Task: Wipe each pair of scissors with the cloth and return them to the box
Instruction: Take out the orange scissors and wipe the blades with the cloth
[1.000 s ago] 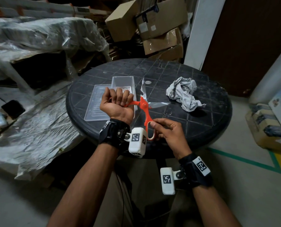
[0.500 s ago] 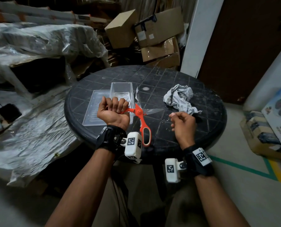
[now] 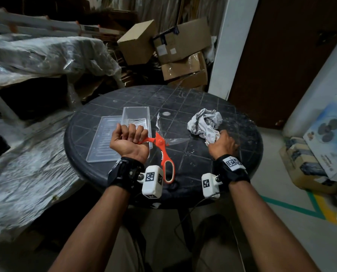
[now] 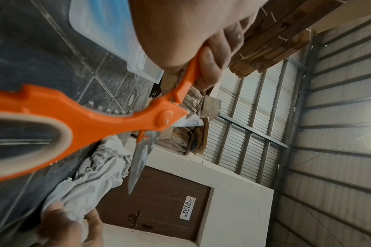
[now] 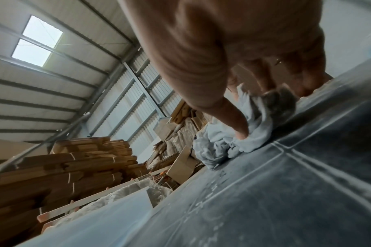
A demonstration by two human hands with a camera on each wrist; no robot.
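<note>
Orange-handled scissors (image 3: 161, 144) hang over the black round table (image 3: 199, 161), blades spread wide. My left hand (image 3: 131, 135) is turned palm up and grips one handle in a fist; the other handle loop (image 3: 168, 170) hangs free toward me. In the left wrist view the scissors (image 4: 85, 115) fill the frame, one blade pointing at the cloth (image 4: 100, 168). The crumpled white cloth (image 3: 204, 122) lies on the table at the right. My right hand (image 3: 219, 138) pinches its near corner, thumb and fingers (image 5: 241, 132) on the cloth (image 5: 218, 143).
A clear plastic box (image 3: 124, 116) stands on the table behind my left hand, its clear lid (image 3: 102, 143) flat to its left. Cardboard boxes (image 3: 181, 54) and plastic-wrapped bundles (image 3: 36, 55) crowd the back and left. A dark door (image 3: 281, 65) is at the right.
My right hand let go of the free scissor handle and moved right to the cloth, which it now pinches. The left hand kept its grip on the scissors.
</note>
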